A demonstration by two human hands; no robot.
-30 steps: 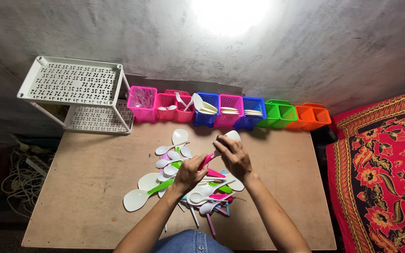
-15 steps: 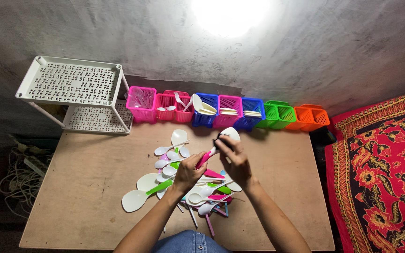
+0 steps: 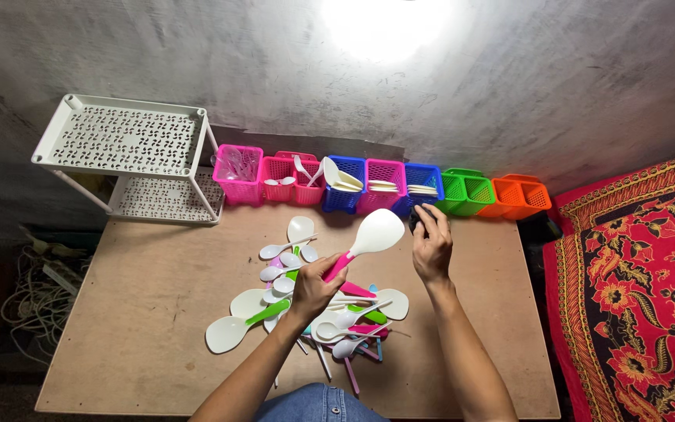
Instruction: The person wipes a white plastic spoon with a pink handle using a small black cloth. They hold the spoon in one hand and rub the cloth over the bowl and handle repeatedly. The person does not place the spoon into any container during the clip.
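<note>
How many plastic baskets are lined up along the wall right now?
7, in one row against the wall, left to right: pink, pink, blue, pink, blue, green, orange. None appear hidden.

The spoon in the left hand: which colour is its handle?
Pink, with a white bowl; the spoon shows clearly in the head view.

Right hand (image 3: pixel 432 248) off the rice paddle (image 3: pixel 369 237) — now rightward, near the baskets (image 3: pixel 423 187).

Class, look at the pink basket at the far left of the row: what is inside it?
The far-left pink basket holds pale, clear-looking plastic utensils; their kind and whatever lies beneath them are hidden.
</note>
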